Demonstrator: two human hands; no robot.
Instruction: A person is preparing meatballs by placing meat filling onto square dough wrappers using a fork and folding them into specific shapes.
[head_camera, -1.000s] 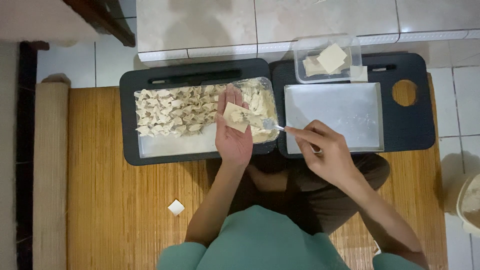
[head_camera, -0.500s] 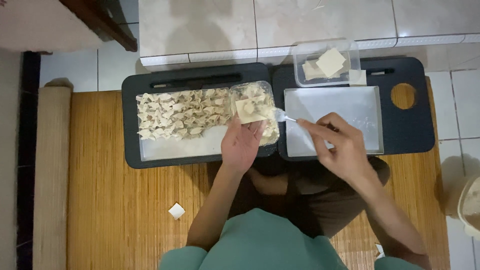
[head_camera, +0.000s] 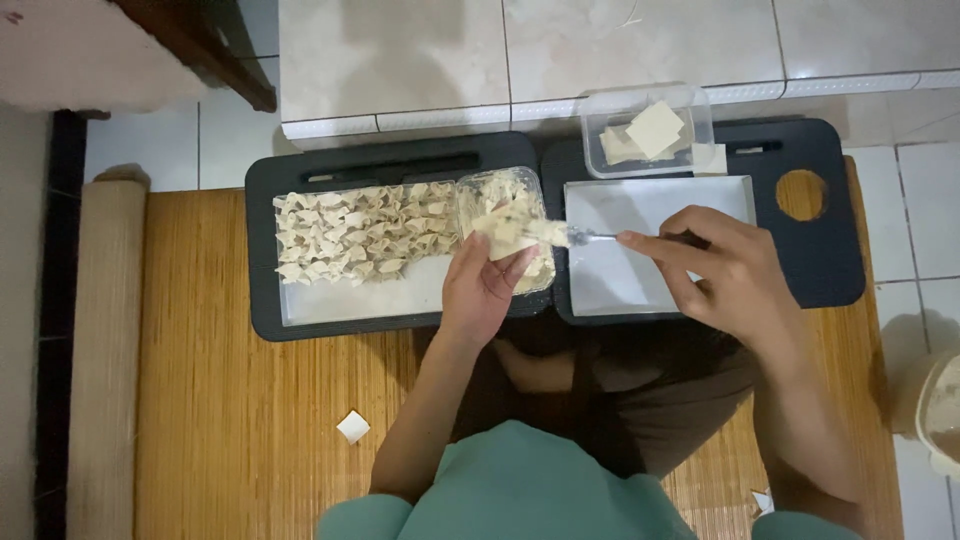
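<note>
While the left hand (head_camera: 485, 285) cups a square dumpling wrapper (head_camera: 503, 232) flat on its upturned fingers, the right hand (head_camera: 720, 270) holds a metal spoon (head_camera: 590, 237) w/ its tip over the wrapper's centre. Wrapper sits directly above the clear tub of filling (head_camera: 510, 205), prob. so that any dropped filling falls back into the tub and not onto the tray. Left-hand grip: loose, open cradle, fingers spread under the wrapper, thumb not pressing. Right-hand grip: narrow pinch on the spoon handle, thumb and forefinger closed on it, other fingers curled below.

Tub rests at the right end of the left metal tray (head_camera: 350, 300), touching the rows of folded dumplings (head_camera: 360, 235) that fill the tray's upper part; lower strip of that tray is bare. Just right of the hands lies a second metal tray (head_camera: 620, 285) w/ nothing on it that can be seen. Both trays sit on two dark lap-type tables (head_camera: 830, 250), set side by side; the right one has a round cup hole (head_camera: 803, 194). At its far edge stands a clear plastic box of unfilled wrappers (head_camera: 650, 135), within reach of the right hand.

Tables stand on a bamboo mat (head_camera: 220, 420) over a tiled floor. One stray wrapper (head_camera: 352, 427) lies on the mat, well apart from the work, near the person's left elbow.
</note>
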